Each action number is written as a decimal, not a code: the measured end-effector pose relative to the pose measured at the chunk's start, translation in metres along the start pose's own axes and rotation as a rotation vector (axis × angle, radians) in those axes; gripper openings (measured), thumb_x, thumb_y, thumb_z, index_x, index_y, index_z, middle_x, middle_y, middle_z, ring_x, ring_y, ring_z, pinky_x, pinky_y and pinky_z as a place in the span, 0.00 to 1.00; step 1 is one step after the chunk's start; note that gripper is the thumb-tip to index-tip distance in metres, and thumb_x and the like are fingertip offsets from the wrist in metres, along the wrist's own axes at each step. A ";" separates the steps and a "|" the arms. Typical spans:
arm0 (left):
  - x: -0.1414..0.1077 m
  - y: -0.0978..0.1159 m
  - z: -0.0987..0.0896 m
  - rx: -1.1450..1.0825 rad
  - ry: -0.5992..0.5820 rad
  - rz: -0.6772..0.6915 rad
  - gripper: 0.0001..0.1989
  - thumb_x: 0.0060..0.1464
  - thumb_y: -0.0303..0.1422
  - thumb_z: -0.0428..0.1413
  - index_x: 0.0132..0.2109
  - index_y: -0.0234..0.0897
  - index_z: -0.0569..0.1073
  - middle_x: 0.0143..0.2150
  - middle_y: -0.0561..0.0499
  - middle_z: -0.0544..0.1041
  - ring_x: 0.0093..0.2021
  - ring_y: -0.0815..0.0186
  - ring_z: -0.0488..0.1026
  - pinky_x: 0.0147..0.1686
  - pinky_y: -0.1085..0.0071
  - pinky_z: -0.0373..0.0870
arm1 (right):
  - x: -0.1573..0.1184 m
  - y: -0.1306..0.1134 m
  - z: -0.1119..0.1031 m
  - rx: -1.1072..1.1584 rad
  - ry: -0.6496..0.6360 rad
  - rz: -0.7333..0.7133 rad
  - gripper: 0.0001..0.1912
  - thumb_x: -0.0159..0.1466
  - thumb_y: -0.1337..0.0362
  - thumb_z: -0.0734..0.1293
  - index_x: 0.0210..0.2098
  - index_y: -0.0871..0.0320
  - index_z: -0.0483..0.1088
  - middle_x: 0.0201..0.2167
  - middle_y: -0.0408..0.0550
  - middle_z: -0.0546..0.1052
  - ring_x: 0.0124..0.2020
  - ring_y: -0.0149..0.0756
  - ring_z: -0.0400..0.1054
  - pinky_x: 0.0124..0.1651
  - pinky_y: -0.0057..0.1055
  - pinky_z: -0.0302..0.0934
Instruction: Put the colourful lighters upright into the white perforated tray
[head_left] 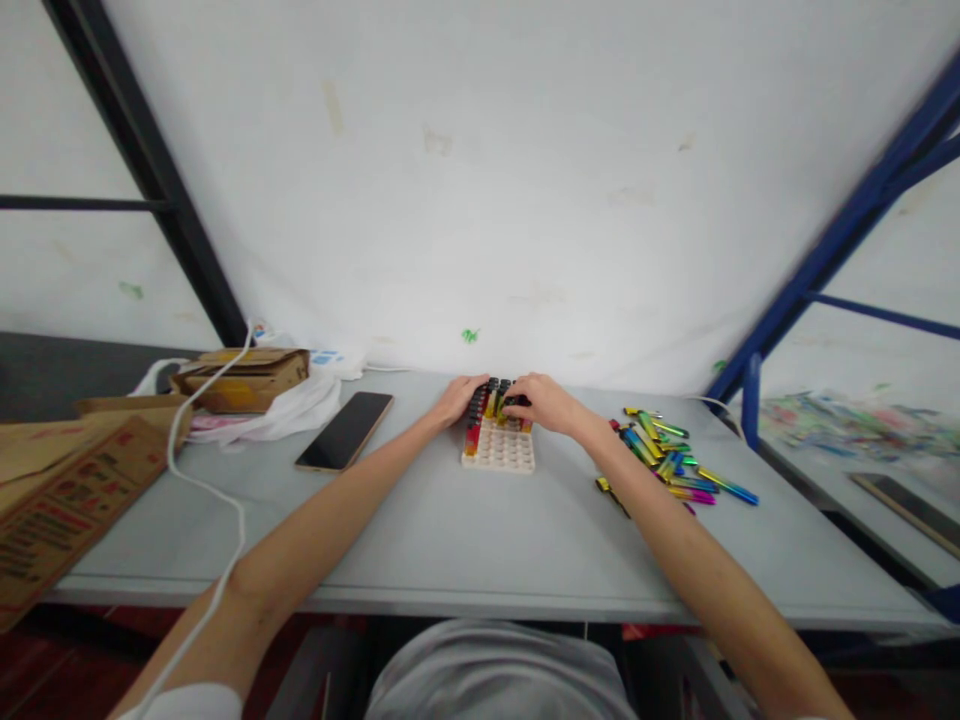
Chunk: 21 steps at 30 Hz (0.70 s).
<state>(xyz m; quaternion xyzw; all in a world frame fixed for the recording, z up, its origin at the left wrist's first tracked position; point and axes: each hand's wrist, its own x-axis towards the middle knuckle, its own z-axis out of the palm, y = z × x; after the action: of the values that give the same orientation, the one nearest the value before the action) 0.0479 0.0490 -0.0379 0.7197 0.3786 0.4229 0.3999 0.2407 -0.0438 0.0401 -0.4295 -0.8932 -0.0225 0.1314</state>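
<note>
A white tray (498, 462) with a grid of round holes lies on the table in front of me. Slim shiny lighters with black tops stand in it; a red-and-yellow row of lighters (472, 436) runs along its left side, and more stand at the far end. My left hand (457, 400) is closed against the tray's far left side, its fingertips partly hidden by the lighters. Over the far right part, my right hand (546, 402) pinches a black-topped lighter (517, 401), mostly hidden by the fingers. The front holes of the tray hold nothing.
Loose multicoloured lighters (671, 462) lie in a pile to the right, beside my forearm. On the left are a black phone (346, 430), cardboard boxes (244, 378), a plastic bag (300, 408) and a white cable (241, 520) passing over my left arm. A wall (525, 200) stands behind.
</note>
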 end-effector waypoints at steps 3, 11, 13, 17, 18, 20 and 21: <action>0.000 -0.001 0.000 0.012 -0.002 -0.008 0.27 0.53 0.55 0.50 0.27 0.35 0.75 0.27 0.51 0.76 0.34 0.60 0.69 0.40 0.66 0.65 | 0.003 -0.002 0.001 0.020 0.002 0.038 0.05 0.65 0.65 0.71 0.40 0.58 0.80 0.37 0.51 0.82 0.37 0.39 0.74 0.42 0.30 0.59; -0.001 -0.003 -0.002 0.025 -0.024 -0.046 0.30 0.55 0.58 0.48 0.27 0.35 0.75 0.27 0.50 0.77 0.34 0.59 0.70 0.40 0.65 0.65 | -0.019 0.012 -0.007 0.161 0.239 0.139 0.09 0.68 0.58 0.69 0.42 0.57 0.72 0.29 0.44 0.80 0.29 0.34 0.71 0.35 0.28 0.57; -0.002 -0.002 -0.001 0.023 -0.029 -0.057 0.31 0.55 0.59 0.48 0.26 0.36 0.74 0.26 0.50 0.76 0.33 0.59 0.69 0.39 0.65 0.65 | -0.035 0.031 -0.013 0.151 0.299 0.191 0.09 0.69 0.57 0.67 0.40 0.57 0.73 0.30 0.46 0.80 0.29 0.34 0.71 0.36 0.29 0.59; -0.003 -0.001 -0.001 -0.011 -0.032 -0.060 0.30 0.55 0.58 0.49 0.27 0.35 0.74 0.25 0.51 0.75 0.32 0.60 0.69 0.39 0.66 0.64 | -0.071 0.068 -0.019 0.068 0.159 0.349 0.09 0.66 0.59 0.67 0.36 0.58 0.76 0.33 0.50 0.81 0.31 0.36 0.72 0.39 0.31 0.63; -0.003 -0.001 -0.001 -0.018 -0.035 -0.057 0.29 0.56 0.58 0.49 0.27 0.35 0.74 0.26 0.51 0.75 0.32 0.60 0.69 0.39 0.66 0.64 | -0.080 0.075 -0.020 0.055 0.091 0.411 0.09 0.66 0.60 0.67 0.36 0.59 0.77 0.33 0.51 0.82 0.31 0.37 0.73 0.39 0.31 0.64; -0.003 -0.001 -0.001 -0.026 -0.040 -0.059 0.29 0.55 0.58 0.50 0.27 0.35 0.74 0.26 0.51 0.75 0.32 0.60 0.69 0.38 0.66 0.64 | -0.095 0.086 -0.019 0.050 -0.034 0.519 0.09 0.66 0.62 0.67 0.40 0.60 0.78 0.35 0.53 0.83 0.32 0.38 0.75 0.40 0.31 0.66; -0.003 -0.002 -0.001 -0.029 -0.039 -0.062 0.29 0.55 0.58 0.50 0.27 0.35 0.74 0.26 0.51 0.75 0.32 0.60 0.69 0.38 0.66 0.64 | -0.102 0.091 -0.019 0.058 -0.085 0.550 0.10 0.65 0.63 0.67 0.43 0.61 0.78 0.36 0.53 0.83 0.33 0.38 0.76 0.41 0.31 0.67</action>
<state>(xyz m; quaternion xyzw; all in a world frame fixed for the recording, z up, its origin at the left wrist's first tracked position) 0.0454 0.0474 -0.0400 0.7099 0.3865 0.4015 0.4306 0.3756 -0.0673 0.0259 -0.6524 -0.7480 0.0577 0.1074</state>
